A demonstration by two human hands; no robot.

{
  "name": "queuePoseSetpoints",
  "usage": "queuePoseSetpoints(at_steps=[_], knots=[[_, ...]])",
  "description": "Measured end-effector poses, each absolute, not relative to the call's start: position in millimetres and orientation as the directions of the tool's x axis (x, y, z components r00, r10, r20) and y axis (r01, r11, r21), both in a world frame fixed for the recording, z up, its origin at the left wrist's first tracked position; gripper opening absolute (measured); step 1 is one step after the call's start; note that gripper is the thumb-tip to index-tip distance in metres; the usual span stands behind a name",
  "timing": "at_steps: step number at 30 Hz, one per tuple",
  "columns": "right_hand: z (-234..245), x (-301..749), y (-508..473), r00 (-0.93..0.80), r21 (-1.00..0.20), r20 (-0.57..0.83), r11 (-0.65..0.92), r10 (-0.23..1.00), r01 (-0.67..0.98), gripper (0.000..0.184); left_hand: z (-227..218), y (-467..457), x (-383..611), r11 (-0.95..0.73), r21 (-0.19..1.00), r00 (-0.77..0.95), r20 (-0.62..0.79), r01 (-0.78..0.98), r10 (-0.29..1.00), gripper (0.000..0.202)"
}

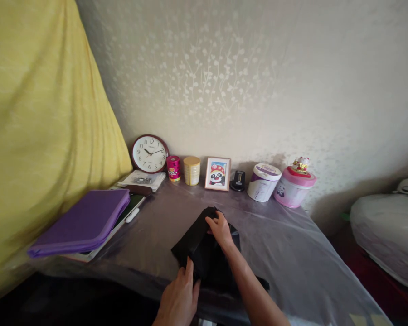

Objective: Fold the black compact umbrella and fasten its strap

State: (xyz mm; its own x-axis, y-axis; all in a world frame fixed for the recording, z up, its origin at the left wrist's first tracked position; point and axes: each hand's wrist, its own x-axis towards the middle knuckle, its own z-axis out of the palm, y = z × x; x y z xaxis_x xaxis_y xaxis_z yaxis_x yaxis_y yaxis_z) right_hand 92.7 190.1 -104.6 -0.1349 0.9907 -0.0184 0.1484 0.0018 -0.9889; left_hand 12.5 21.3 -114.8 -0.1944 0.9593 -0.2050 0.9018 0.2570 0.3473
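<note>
A black piece of folded material [200, 235], cloth or a soft bag, lies at the front middle of the table; I cannot tell which it is. My left hand [181, 292] grips its near left edge between thumb and fingers. At its far edge, my right hand [220, 227] pinches the material, the forearm crossing over its right side. Part of the black material spreads out beneath my right forearm and shows again to its right. The tips of several fingers are hidden in the folds.
On the left lies a purple folder [85, 222] beside a white pen-like object [132, 215]. Along the wall stand a clock [150, 154], a pink can [173, 169], a yellow can [191, 171], a framed panda picture [217, 174], a white tub [263, 183] and a pink tub [292, 188].
</note>
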Motion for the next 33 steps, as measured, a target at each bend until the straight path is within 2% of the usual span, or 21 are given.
queuePoseSetpoints(at_steps=[4, 8, 11, 13, 18, 21, 23, 26, 33], knots=[[-109, 92, 193, -0.184, -0.959, 0.034, 0.084, 0.982, 0.27, 0.045, -121, 13, 9, 0.236, 0.364, -0.192, -0.153, 0.901, 0.969, 0.055], [-107, 92, 191, -0.262, -0.972, -0.013, 0.05, 0.965, 0.23, 0.046, -118, 6, 10, 0.216, 0.384, -0.191, -0.103, 0.898, 0.976, 0.056], [-107, 92, 187, -0.324, -0.982, -0.004, 0.058, 0.946, 0.181, 0.05, -110, 7, 14, 0.194, 0.325, -0.169, -0.106, 0.925, 0.98, 0.06], [-107, 92, 185, -0.344, -0.964, 0.059, 0.143, 0.937, 0.223, 0.049, -105, 12, 17, 0.188, 0.272, -0.158, -0.128, 0.944, 0.979, 0.064], [-98, 100, 169, -0.441, -0.822, 0.293, 0.459, 0.848, 0.337, 0.033, -104, 24, 17, 0.216, 0.24, -0.156, -0.247, 0.947, 0.956, 0.064], [-89, 111, 148, -0.58, -0.698, 0.427, 0.661, 0.693, 0.277, 0.023, -108, 26, 15, 0.233, 0.279, -0.162, -0.254, 0.932, 0.954, 0.061], [-88, 118, 137, -0.668, -0.602, 0.48, 0.768, 0.568, 0.22, 0.024, -111, 26, 15, 0.231, 0.298, -0.158, -0.249, 0.926, 0.956, 0.059], [-95, 124, 133, -0.732, -0.497, 0.492, 0.842, 0.472, 0.21, 0.026, -111, 26, 15, 0.225, 0.303, -0.15, -0.253, 0.926, 0.956, 0.057], [-111, 115, 189, -0.735, -0.371, 0.485, 0.873, 0.473, 0.317, 0.029, -107, 28, 15, 0.27, 0.318, -0.17, -0.308, 0.909, 0.936, 0.064]])
